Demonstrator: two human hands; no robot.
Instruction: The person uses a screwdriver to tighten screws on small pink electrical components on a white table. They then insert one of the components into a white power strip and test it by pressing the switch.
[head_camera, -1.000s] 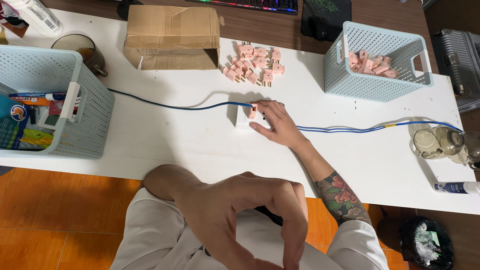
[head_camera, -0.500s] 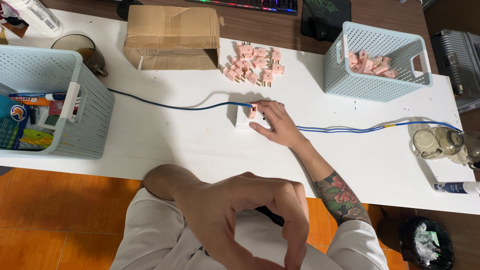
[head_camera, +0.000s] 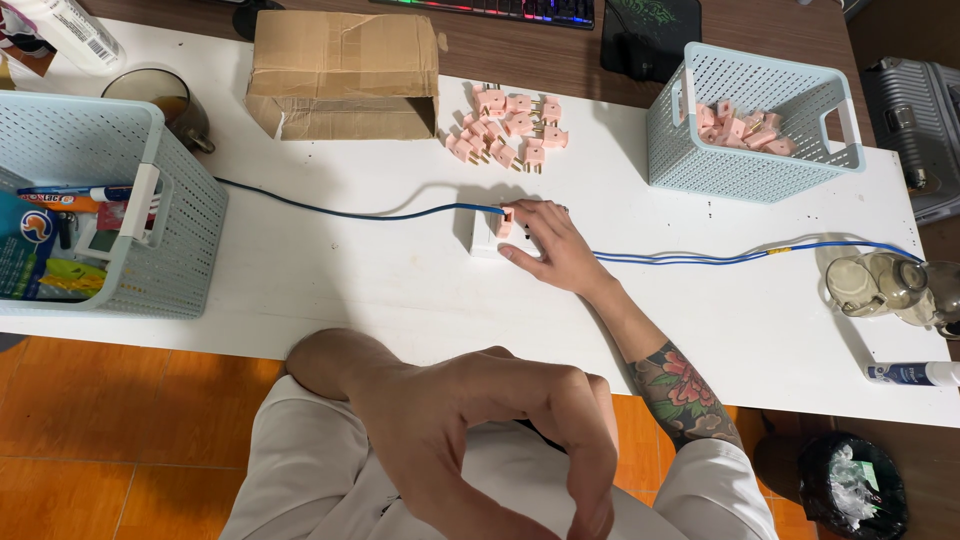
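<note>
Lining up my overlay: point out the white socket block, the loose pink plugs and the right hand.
white socket block (head_camera: 484, 236), head view, bare left part
loose pink plugs (head_camera: 508, 127), head view, pile's middle
right hand (head_camera: 548, 248), head view, back

The right hand (head_camera: 548, 245) reaches forward, palm down, fingers spread and slightly curled, its tattooed forearm stretched out straight. The left hand (head_camera: 490, 440) hangs close under the camera, empty, fingers loosely curved downward, thumb apart, wrist bent.

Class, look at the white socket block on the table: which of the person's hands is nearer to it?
Right. The right hand rests on the white socket block, fingers at a pink plug there. The left hand is raised near the camera, off the table.
</note>
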